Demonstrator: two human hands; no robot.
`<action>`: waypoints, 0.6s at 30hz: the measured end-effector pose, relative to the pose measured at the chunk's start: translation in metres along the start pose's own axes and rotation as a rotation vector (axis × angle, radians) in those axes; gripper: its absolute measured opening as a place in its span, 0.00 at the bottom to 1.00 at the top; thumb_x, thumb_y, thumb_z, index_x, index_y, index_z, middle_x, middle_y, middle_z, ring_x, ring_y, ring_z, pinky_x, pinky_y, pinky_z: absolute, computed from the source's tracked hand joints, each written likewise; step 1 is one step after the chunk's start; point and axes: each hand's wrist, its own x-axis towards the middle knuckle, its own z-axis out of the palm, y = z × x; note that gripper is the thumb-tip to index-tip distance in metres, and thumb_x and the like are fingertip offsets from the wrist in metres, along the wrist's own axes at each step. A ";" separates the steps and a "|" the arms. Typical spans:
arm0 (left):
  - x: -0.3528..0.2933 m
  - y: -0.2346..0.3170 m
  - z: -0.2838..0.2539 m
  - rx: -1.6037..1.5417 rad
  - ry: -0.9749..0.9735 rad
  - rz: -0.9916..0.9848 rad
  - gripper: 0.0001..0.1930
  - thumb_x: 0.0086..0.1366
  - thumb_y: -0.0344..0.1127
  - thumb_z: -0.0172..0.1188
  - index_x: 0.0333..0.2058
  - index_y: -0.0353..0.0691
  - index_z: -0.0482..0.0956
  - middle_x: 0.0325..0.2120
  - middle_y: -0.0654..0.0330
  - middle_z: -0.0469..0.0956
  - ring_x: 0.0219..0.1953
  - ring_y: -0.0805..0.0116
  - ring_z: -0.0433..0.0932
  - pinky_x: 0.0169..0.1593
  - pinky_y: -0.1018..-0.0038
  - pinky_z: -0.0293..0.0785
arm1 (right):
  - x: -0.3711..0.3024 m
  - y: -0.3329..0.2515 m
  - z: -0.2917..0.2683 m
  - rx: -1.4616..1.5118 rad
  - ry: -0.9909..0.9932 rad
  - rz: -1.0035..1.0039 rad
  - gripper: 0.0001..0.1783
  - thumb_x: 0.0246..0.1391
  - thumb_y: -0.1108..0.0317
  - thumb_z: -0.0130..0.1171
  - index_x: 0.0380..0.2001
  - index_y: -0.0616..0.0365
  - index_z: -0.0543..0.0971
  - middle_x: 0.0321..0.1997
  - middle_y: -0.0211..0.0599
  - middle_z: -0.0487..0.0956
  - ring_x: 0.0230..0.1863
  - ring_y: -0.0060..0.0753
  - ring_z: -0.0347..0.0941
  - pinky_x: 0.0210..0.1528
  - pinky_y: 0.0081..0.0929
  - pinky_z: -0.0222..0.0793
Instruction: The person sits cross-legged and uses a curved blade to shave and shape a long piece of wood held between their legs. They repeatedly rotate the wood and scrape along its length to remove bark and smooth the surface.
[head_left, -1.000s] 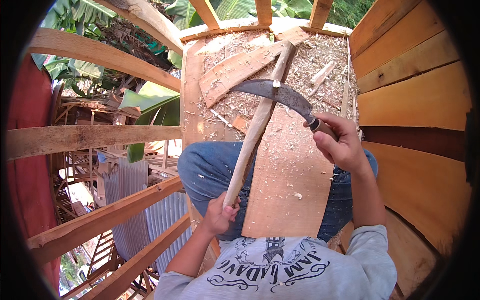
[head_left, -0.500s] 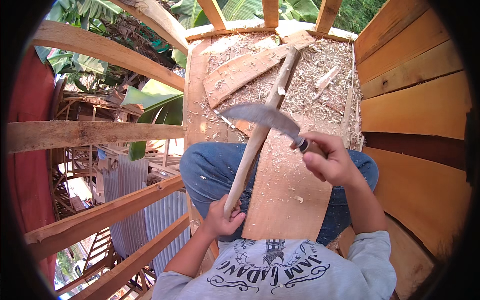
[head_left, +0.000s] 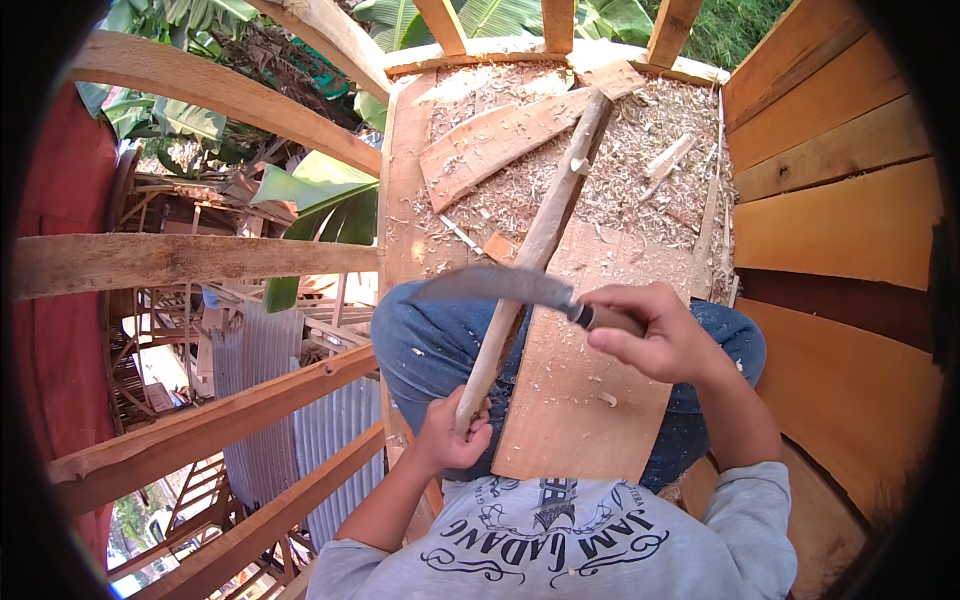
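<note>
My left hand [head_left: 455, 430] is wrapped round the near end of a long wooden stick [head_left: 535, 250]. The stick slants away from me to the right, its far end over the shavings. In my right hand [head_left: 650, 330] is the wooden handle of a machete [head_left: 505, 284] with a broad, curved blade. The blade points left and crosses over the stick at about my knees; whether it touches the wood I cannot tell. A curled chip [head_left: 579, 166] clings to the stick farther up. Beneath the stick, a flat board [head_left: 590, 390] lies between my legs.
Wood shavings [head_left: 660, 215] cover the far platform, where a loose plank [head_left: 500, 145] and a pale offcut [head_left: 670, 157] lie. A plank wall [head_left: 830, 220] rises close on the right. Open wooden rails [head_left: 200, 265] line the left, with corrugated sheets [head_left: 255, 400] below.
The machete has come down along the stick toward me, with its blade swung lower and further left. My left hand keeps its hold on the stick, and the whole view has shifted slightly.
</note>
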 end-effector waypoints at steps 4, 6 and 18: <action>0.007 0.010 -0.003 -0.001 -0.030 -0.045 0.15 0.48 0.23 0.57 0.37 0.31 0.70 0.16 0.65 0.67 0.17 0.79 0.67 0.25 0.81 0.66 | 0.007 0.010 -0.037 0.211 0.229 0.230 0.13 0.53 0.65 0.59 0.38 0.64 0.78 0.16 0.21 0.69 0.14 0.09 0.61 0.16 0.12 0.56; 0.001 0.005 0.001 -0.009 -0.001 -0.045 0.15 0.48 0.23 0.57 0.37 0.31 0.70 0.16 0.65 0.67 0.17 0.79 0.67 0.25 0.81 0.66 | 0.003 0.004 -0.024 0.274 0.166 0.293 0.13 0.54 0.65 0.58 0.38 0.64 0.78 0.16 0.22 0.69 0.14 0.09 0.61 0.15 0.11 0.55; -0.001 0.005 0.001 -0.023 0.007 -0.025 0.16 0.47 0.24 0.55 0.38 0.31 0.70 0.16 0.65 0.66 0.18 0.79 0.66 0.26 0.81 0.66 | 0.013 0.016 -0.053 0.063 0.188 0.139 0.13 0.55 0.65 0.57 0.36 0.66 0.77 0.16 0.22 0.68 0.13 0.09 0.60 0.14 0.11 0.52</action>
